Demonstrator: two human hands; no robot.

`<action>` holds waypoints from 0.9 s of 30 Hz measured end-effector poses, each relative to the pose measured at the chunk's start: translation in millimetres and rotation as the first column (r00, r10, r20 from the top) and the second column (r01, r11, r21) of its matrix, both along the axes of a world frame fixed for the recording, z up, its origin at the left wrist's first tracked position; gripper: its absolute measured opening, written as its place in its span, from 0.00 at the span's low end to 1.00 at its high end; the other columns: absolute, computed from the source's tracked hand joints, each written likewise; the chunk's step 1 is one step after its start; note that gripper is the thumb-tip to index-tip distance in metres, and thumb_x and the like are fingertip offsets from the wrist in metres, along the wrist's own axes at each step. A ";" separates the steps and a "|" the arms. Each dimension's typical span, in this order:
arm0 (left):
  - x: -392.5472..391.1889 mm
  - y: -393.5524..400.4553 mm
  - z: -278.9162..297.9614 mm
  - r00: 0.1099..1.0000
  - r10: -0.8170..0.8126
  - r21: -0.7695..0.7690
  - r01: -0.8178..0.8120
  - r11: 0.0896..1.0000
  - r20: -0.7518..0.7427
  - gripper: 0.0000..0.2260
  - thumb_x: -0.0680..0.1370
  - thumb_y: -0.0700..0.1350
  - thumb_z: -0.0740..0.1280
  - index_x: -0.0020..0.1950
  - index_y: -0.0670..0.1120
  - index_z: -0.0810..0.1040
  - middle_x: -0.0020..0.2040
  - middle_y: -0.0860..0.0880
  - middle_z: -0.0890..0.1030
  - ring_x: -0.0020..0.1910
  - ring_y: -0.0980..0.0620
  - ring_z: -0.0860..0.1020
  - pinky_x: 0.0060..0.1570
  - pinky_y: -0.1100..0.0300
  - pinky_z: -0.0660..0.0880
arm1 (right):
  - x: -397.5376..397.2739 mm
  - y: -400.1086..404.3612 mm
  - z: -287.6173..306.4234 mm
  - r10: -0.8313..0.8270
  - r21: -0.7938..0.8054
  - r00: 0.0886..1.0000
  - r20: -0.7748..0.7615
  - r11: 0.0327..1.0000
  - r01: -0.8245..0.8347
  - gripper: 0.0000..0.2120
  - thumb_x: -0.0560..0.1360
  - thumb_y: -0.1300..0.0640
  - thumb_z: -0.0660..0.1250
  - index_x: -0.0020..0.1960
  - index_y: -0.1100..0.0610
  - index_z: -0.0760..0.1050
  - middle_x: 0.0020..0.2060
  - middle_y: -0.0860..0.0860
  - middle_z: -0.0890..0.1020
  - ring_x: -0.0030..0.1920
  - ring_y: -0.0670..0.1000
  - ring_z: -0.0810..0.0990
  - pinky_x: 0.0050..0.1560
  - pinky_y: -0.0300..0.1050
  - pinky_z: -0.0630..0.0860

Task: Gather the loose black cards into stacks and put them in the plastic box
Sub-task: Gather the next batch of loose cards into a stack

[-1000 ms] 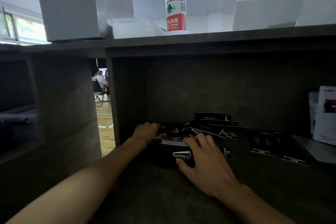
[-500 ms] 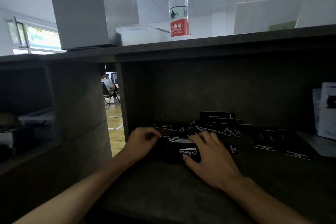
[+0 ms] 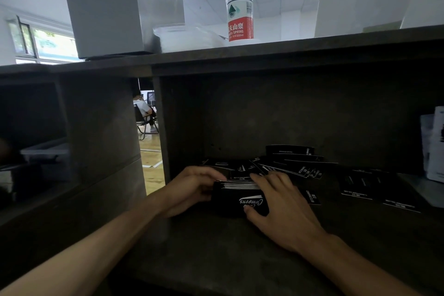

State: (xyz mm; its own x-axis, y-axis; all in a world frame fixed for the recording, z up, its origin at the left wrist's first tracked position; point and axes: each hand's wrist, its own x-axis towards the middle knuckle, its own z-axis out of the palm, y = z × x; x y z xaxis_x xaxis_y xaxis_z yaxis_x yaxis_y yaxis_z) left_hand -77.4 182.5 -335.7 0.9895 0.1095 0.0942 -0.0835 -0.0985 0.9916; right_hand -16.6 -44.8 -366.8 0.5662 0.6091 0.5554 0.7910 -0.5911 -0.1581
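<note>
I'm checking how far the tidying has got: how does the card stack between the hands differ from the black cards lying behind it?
The stack is squared up with its white edges aligned; the loose cards are fanned and overlapping. The left hand and right hand grip the stack; nothing touches the loose cards. Both sit on the same shelf, black with white print.

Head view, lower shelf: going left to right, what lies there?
Left hand → gathered card stack → right hand → loose black cards → white packet at the right edge.
</note>
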 end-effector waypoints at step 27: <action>20.1 41.1 -7.2 0.888 0.227 0.646 -0.448 0.618 0.399 0.10 0.78 0.39 0.67 0.46 0.55 0.82 0.46 0.61 0.83 0.49 0.64 0.80 0.53 0.64 0.75 | -2.7 0.8 2.3 -0.027 -0.002 0.999 -0.042 1.000 0.027 0.31 0.71 0.31 0.53 0.72 0.42 0.63 0.58 0.41 0.67 0.61 0.44 0.62 0.64 0.45 0.69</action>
State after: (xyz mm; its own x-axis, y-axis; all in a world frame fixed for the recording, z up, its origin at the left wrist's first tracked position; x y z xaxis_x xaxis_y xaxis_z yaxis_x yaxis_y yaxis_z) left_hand -57.4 223.6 -342.9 0.8207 0.2212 0.5269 -0.1295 -0.8260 0.5486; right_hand -19.3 -44.0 -364.6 0.6054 0.5939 0.5299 0.7672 -0.6126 -0.1901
